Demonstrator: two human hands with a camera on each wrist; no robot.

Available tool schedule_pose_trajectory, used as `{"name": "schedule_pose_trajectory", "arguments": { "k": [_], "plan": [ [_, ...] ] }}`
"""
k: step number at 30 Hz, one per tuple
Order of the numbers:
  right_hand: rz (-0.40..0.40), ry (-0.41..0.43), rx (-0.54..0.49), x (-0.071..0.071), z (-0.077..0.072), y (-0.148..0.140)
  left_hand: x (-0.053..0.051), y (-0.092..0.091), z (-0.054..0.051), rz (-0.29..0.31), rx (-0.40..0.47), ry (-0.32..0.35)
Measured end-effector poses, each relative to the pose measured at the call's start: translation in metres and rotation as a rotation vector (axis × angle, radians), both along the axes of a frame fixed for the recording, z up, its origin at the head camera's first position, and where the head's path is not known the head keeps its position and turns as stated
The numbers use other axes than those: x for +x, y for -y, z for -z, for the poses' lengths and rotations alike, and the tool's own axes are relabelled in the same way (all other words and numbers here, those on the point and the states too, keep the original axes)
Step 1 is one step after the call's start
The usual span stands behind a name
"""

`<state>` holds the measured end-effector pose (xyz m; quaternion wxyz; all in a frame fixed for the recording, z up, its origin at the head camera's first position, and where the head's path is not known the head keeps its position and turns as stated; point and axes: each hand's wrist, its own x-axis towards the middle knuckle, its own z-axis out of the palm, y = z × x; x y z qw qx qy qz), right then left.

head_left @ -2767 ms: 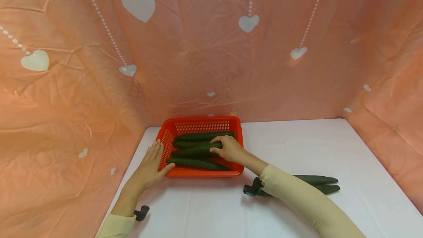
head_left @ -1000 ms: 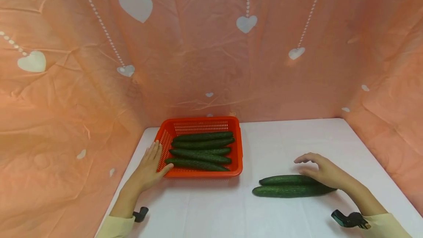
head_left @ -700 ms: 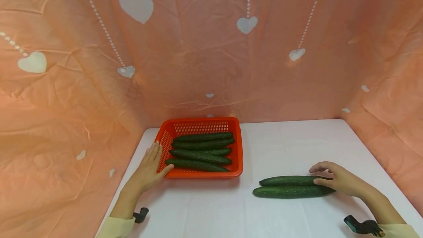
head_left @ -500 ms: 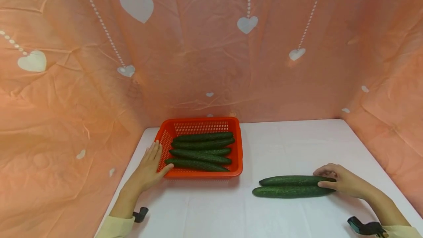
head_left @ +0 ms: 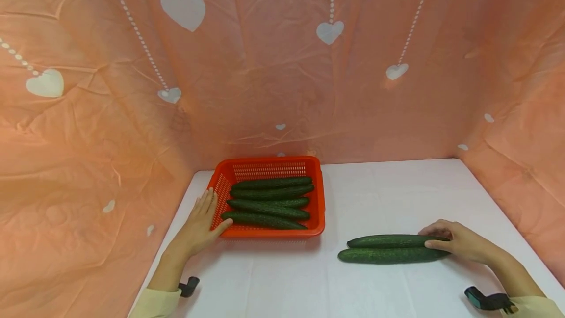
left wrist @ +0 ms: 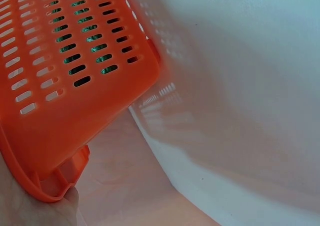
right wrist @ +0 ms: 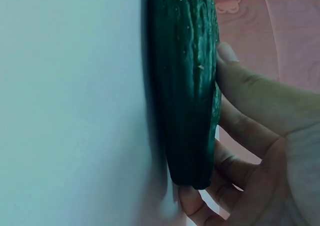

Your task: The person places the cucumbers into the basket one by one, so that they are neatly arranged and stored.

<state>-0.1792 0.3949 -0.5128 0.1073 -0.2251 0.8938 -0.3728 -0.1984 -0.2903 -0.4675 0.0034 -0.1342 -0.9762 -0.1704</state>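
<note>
Two dark green cucumbers lie side by side on the white table, a far one (head_left: 384,241) and a near one (head_left: 384,255). My right hand (head_left: 463,243) pinches the right end of the far cucumber, thumb on the near side and fingers curled behind it. In the right wrist view the near cucumber (right wrist: 185,85) hides part of that hold. An orange-red plastic basket (head_left: 273,233) holds several cucumbers (head_left: 271,182). My left hand (head_left: 196,227) rests on the basket's left rim with straight fingers, its thumb over the front left corner.
The white tabletop (head_left: 375,195) carries the basket at the back left and the two cucumbers at the front right. Pink sheets with white hearts (head_left: 282,87) stand behind and at both sides. Each wrist wears a small black camera (head_left: 189,286).
My right hand has left the basket and moved right to the two cucumbers on the table, where its fingers have closed on the far one. The left hand stays on the rim.
</note>
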Motion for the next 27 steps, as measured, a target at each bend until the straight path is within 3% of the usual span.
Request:
{"name": "schedule_pose_trajectory", "arguments": {
  "k": [15, 24, 27],
  "plan": [
    [-0.034, -0.054, 0.011, -0.006, 0.002, 0.003, -0.001, 0.000, 0.002, -0.007, -0.007, 0.001],
    [-0.051, -0.043, -0.058, -0.005, -0.009, 0.011, 0.002, 0.000, 0.000, -0.008, -0.015, -0.006],
    [-0.027, -0.038, -0.024, -0.005, -0.014, 0.013, 0.002, -0.001, 0.000, -0.006, -0.009, -0.004]
  ]
}}
